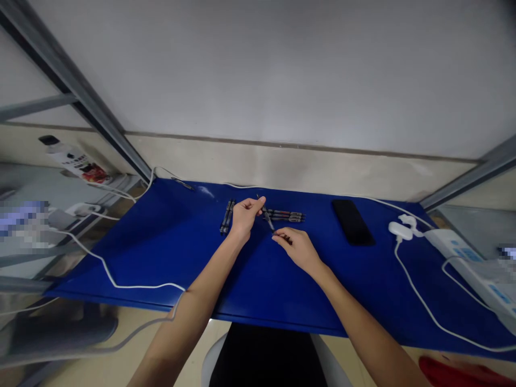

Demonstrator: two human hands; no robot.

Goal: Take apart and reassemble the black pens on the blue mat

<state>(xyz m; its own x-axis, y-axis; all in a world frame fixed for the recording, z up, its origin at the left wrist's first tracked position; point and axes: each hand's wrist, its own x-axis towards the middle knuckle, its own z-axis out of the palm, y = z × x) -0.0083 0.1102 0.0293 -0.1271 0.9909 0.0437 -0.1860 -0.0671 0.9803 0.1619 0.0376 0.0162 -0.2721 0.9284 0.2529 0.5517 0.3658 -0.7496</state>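
Note:
Between my two hands a dark pen is held at a slant above the blue desk. My left hand pinches its upper end, and my right hand has fingers closed at its lower end. Just behind the right hand, several pens lie side by side, pointing left to right. Left of my left hand, two more pens rest next to each other, pointing away from me. The fingertips hide both ends of the held pen in part.
A black phone lies at the right, near a white charger and a power strip with cables. One pen sits at the back left corner. A white cable crosses the left side by my forearm. Beyond the frame stands a bottle.

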